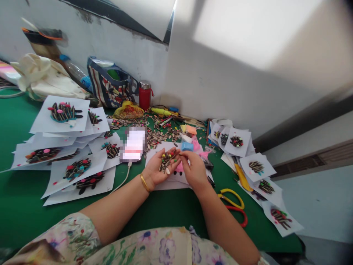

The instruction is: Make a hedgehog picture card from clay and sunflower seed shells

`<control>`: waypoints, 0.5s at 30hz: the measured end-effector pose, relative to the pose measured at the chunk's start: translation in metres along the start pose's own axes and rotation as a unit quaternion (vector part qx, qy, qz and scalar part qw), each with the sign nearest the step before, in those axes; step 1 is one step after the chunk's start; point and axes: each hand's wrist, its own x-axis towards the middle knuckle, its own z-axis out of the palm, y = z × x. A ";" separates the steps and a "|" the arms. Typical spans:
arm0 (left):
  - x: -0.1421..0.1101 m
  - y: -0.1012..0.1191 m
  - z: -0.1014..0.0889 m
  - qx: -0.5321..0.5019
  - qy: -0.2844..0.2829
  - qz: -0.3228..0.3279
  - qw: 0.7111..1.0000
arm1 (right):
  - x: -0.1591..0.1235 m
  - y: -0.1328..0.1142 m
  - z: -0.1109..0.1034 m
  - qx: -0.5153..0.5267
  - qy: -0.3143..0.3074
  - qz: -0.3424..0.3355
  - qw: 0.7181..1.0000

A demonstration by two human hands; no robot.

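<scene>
My left hand [154, 172] is palm up and cupped, holding a small heap of striped sunflower seeds [164, 165] mixed with tiny red, yellow and green balls. Close beside its fingertips, my right hand [195, 170] pinches what looks like a single dark seed between thumb and forefinger. Beneath both hands lies white paper [162, 185], partly covered by them, with a pink clay shape [179, 168] and dark dots on it. Just beyond my right hand are a blue clay block [187, 146] and pink clay in clear wrapping [196, 142].
Stacked papers with seed hedgehogs [66, 114] spread on the left; more such cards [257, 167] line the right. A charging phone [134, 145], loose seeds [157, 136], scissors [231, 198], a yellow-handled tool [242, 178], a red flask [145, 96] and a striped bag [110, 84] surround the workspace.
</scene>
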 end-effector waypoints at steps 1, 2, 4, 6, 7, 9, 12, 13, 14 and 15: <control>0.000 0.002 0.001 -0.008 0.007 0.016 1.000 | 0.000 0.004 -0.003 0.001 -0.003 0.015 1.000; 0.000 0.005 0.002 -0.017 0.015 0.035 0.999 | 0.001 0.009 -0.007 0.002 -0.012 0.031 0.999; 0.001 0.010 0.002 -0.027 0.028 0.068 0.997 | 0.002 0.020 -0.013 0.001 -0.050 0.056 0.997; 0.003 0.015 0.001 -0.031 0.036 0.090 0.995 | 0.002 0.029 -0.016 -0.018 -0.099 0.061 0.993; 0.003 0.016 0.001 -0.032 0.038 0.095 0.994 | 0.002 0.032 -0.017 -0.033 -0.122 0.059 0.990; 0.004 0.017 0.000 -0.033 0.044 0.098 0.994 | 0.001 0.035 -0.016 -0.063 -0.159 0.060 0.983; 0.004 0.017 0.000 -0.030 0.049 0.094 0.994 | 0.000 0.032 -0.011 -0.096 -0.187 0.076 0.975; 0.004 0.016 0.001 -0.030 0.049 0.093 0.994 | 0.000 0.030 -0.009 -0.102 -0.190 0.076 0.973; 0.004 0.016 0.001 -0.030 0.048 0.092 0.994 | 0.000 0.029 -0.008 -0.107 -0.190 0.073 0.973; 0.004 0.015 0.001 -0.031 0.049 0.092 0.994 | 0.000 0.028 -0.006 -0.110 -0.189 0.067 0.973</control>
